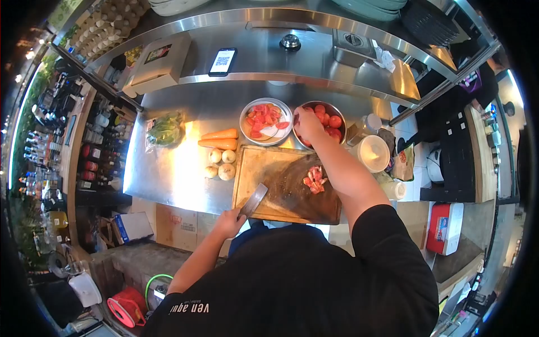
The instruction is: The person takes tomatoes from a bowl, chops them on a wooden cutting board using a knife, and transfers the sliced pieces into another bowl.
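Note:
My left hand [229, 223] is wrapped round the handle of a knife [254, 200], whose broad blade rests over the near left part of the wooden cutting board [281, 163]. My right hand [306, 124] reaches to the left side of a metal bowl [342, 137] of whole red tomatoes [335, 121]; its fingers are mostly hidden, so I cannot tell what they hold. Left of that bowl is a round dish [269, 141] with cut tomato pieces [263, 117]. A small heap of red tomato scraps [315, 180] lies on the board's right side.
Carrots [219, 139], several onions [226, 171] and a bag of greens [165, 130] lie on the steel table [163, 180] at left. At right stand a lidded white tub [373, 153] and jars. A shelf [252, 53] above holds a phone [223, 62] and a box [160, 62].

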Tool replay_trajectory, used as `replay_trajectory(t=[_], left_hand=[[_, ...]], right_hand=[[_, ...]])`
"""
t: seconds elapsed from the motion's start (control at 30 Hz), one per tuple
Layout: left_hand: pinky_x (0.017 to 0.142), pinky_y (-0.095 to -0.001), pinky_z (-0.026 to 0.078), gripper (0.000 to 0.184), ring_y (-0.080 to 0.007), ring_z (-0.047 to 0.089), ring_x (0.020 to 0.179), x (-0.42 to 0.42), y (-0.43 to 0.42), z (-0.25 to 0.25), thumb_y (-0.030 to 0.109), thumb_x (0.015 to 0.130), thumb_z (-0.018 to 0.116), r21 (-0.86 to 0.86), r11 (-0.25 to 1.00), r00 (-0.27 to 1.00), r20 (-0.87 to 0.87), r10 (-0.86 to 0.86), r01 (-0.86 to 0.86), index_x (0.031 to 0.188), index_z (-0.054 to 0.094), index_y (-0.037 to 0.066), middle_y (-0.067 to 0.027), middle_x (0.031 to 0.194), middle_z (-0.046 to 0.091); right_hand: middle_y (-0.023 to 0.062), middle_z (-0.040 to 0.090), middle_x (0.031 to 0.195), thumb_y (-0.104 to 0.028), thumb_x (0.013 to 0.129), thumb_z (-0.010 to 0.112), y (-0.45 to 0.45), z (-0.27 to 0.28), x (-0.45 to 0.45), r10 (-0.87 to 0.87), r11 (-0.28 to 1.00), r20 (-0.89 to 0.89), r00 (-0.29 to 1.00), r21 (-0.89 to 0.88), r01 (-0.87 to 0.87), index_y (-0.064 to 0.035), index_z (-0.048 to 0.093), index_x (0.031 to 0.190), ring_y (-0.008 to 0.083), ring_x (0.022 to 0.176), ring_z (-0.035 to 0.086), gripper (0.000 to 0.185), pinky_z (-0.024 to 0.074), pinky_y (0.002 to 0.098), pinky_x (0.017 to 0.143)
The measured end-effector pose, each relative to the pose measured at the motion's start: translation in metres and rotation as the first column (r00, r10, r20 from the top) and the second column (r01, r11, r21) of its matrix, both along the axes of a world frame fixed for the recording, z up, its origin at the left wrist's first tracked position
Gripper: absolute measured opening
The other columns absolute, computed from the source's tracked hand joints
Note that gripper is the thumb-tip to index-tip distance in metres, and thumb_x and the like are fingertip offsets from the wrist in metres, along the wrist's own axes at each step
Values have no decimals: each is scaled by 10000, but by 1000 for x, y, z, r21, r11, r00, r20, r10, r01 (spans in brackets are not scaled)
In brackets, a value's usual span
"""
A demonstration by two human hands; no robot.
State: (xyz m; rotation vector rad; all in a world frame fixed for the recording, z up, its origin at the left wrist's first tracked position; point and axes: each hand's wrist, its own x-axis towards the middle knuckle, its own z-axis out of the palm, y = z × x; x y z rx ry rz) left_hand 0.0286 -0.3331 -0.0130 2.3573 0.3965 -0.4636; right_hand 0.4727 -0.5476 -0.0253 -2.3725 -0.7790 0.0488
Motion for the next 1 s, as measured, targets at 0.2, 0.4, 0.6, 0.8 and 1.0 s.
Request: replay_trajectory(t=[0.2, 0.4, 0.6, 0.8, 1.0], left_hand=[[816, -622, 562, 349, -552, 716, 922, -1, -3, -6, 332, 1024, 679, 8, 1000, 997, 79, 18, -19, 1027, 684, -17, -319, 916, 733], [789, -614, 560, 350, -550, 715, 896, 2, -11, -4, 329, 1021, 692, -11, 1000, 993, 120, -3, 4, 998, 680, -20, -314, 889, 724], [760, -617, 553, 352, -550, 714, 872, 10, -11, 1, 323, 1019, 704, -11, 1000, 996, 84, 30, -30, 951, 661, -19, -315, 862, 711], [769, -615, 560, 344, -544, 717, 876, 4, 5, -11, 314, 1027, 699, 5, 997, 988, 130, 79, -80, 982, 664, -25, -307, 844, 712], [778, -584, 565, 361, -540, 717, 865, 14, 3, 0, 317, 1034, 687, 35, 994, 989, 111, 96, -100, 1055, 682, -44, -307, 876, 723]], right_hand=[[198, 794, 1025, -116, 859, 823, -23, 38, -19, 61, 989, -85, 994, -128, -72, -52, 732, 1172, 409, 994, 773, 332, 620, 518, 878], [240, 796, 1007, -185, 895, 774, -44, 35, -27, 163, 939, 15, 987, -309, -150, -96, 809, 1063, 430, 978, 792, 193, 634, 541, 876], [187, 796, 1072, -219, 884, 822, -29, 101, -85, 92, 990, -118, 989, -100, -104, -89, 787, 1150, 400, 1075, 756, 298, 604, 531, 944], [131, 763, 980, -111, 832, 864, -12, 56, -167, 426, 885, -271, 863, -76, -460, -88, 744, 990, 377, 975, 735, 200, 579, 497, 886], [118, 748, 1072, -17, 858, 804, -36, -19, -194, 602, 767, -70, 796, 326, -552, -81, 695, 1005, 375, 1065, 712, 194, 572, 470, 930]])
